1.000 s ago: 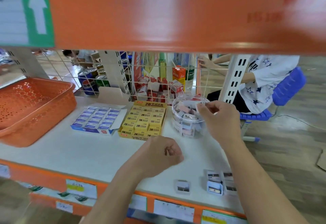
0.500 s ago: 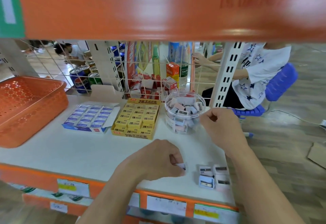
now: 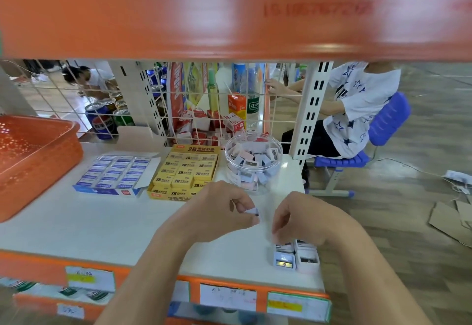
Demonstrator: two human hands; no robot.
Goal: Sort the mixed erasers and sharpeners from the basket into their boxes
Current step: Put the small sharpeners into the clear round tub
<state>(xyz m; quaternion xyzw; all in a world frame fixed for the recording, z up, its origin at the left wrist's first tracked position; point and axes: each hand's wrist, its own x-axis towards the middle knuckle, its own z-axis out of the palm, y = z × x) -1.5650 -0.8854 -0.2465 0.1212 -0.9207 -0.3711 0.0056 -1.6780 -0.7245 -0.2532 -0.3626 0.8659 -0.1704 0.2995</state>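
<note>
Yellow "2B" eraser box (image 3: 195, 148) at twelve o'clock, sharpener jar (image 3: 255, 188) at one; left hand (image 3: 217, 209) pinches a sharpener (image 3: 251, 211); right hand (image 3: 304, 220) curled, grip unclear.

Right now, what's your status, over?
Left grip pinches one sharpener. Right grip over loose sharpeners, hold unclear. Nothing blocks the jar.

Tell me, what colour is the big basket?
The basket is orange, best seen in the head view.
</note>
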